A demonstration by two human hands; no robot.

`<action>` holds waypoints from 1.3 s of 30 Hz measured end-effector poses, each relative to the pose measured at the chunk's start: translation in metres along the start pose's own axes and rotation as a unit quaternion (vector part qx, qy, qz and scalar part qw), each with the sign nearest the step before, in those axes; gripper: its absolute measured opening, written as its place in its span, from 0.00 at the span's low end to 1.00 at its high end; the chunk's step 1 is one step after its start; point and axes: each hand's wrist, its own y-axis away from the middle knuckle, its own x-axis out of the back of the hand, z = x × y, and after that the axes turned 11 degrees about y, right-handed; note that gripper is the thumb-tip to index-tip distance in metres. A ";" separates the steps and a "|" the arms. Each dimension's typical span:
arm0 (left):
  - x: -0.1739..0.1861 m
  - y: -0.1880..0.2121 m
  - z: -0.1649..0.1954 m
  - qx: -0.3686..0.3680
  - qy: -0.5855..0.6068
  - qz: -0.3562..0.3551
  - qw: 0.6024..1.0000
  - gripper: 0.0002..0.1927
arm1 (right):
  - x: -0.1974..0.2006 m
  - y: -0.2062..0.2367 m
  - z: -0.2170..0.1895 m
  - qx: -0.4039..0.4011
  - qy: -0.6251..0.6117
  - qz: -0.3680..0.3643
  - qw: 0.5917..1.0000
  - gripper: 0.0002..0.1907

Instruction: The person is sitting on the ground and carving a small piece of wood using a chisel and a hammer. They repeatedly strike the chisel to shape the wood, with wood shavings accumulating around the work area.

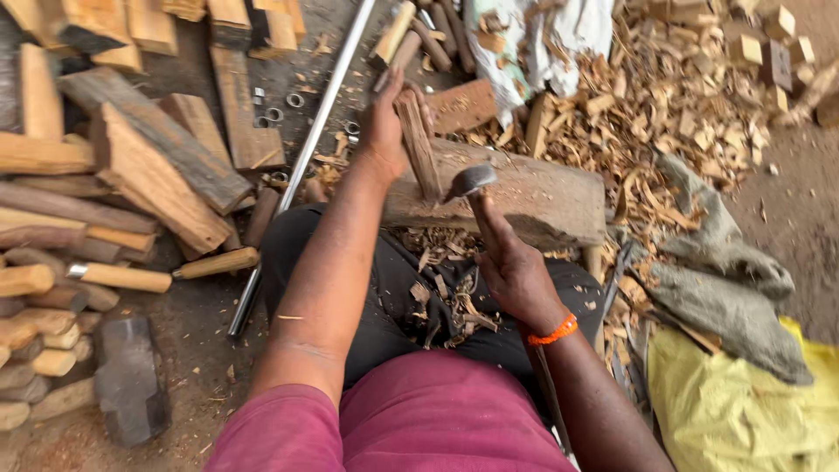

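Note:
My left hand point(384, 122) grips a narrow stick of reddish wood point(418, 144) and stands it tilted on a big wooden chopping block point(533, 197) in front of me. My right hand point(511, 267), with an orange band at the wrist, is closed on the handle of a small adze-like hatchet. Its metal head point(470, 181) sits against the lower part of the stick, just above the block. Wood chips point(441, 293) lie on my dark trousers between my knees.
Rough-cut wooden pieces point(131, 166) are stacked at the left, with a turned wooden handle point(166, 273) and a dark stone point(131, 380). A long metal rod point(306, 157) runs diagonally. A heap of shavings point(664, 105) lies at the right, beside grey cloth point(725, 262) and a yellow bag point(743, 411).

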 end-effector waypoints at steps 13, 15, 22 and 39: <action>-0.004 -0.003 -0.014 -0.063 -0.138 -0.273 0.950 0.21 | 0.057 -0.016 -0.018 0.103 -0.080 -0.026 0.991 0.51; -0.006 0.001 -0.020 -0.024 -0.111 -0.320 0.941 0.21 | 0.088 -0.008 -0.029 -0.026 -0.097 -0.010 0.995 0.49; -0.009 0.009 -0.015 -0.016 -0.092 -0.318 0.943 0.19 | 0.113 -0.023 -0.088 0.030 -0.139 0.077 0.987 0.52; -0.013 0.008 -0.008 -0.057 -0.179 -0.285 0.940 0.17 | 0.085 -0.018 -0.033 -0.010 -0.067 -0.036 0.997 0.39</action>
